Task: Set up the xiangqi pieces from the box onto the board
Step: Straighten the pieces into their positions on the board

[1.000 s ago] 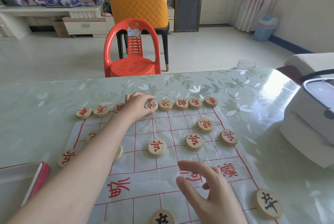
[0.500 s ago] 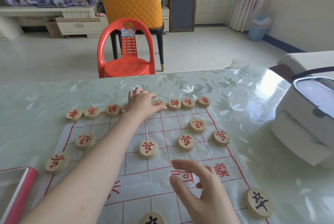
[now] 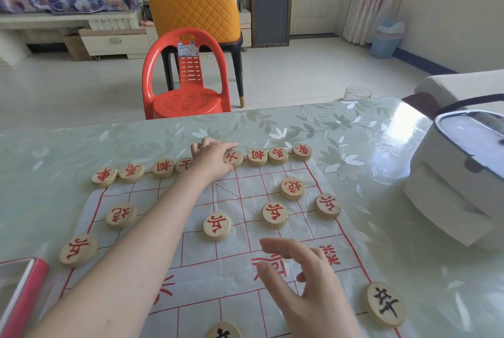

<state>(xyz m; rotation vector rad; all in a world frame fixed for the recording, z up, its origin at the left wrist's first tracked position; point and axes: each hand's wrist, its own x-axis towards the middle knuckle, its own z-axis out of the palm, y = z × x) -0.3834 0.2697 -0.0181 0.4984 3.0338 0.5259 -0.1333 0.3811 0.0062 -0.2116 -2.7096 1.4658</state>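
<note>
The white paper xiangqi board (image 3: 237, 277) with red lines lies on the table. Red-lettered wooden pieces line its far edge, from the end piece (image 3: 104, 176) at the left to the end piece (image 3: 302, 151) at the right. Two cannons and several soldiers, such as the middle soldier (image 3: 216, 225), stand in front. My left hand (image 3: 212, 157) reaches across to the middle of the back row, fingers curled down onto a piece there, fingertips touching the advisor piece (image 3: 233, 159). My right hand (image 3: 302, 283) hovers open over the river. Two black pieces (image 3: 384, 303) (image 3: 223, 331) sit near me.
The pieces' box (image 3: 24, 291), with a red edge, lies at the lower left corner. A white appliance (image 3: 458, 182) stands on the table at the right. A red plastic chair (image 3: 188, 75) stands beyond the far table edge, and a glass (image 3: 357, 92) sits at the far right edge.
My left hand has slid a little to the right along the back row, now covering the middle piece and touching the advisor. My right hand has barely moved. The view shifted slightly.
</note>
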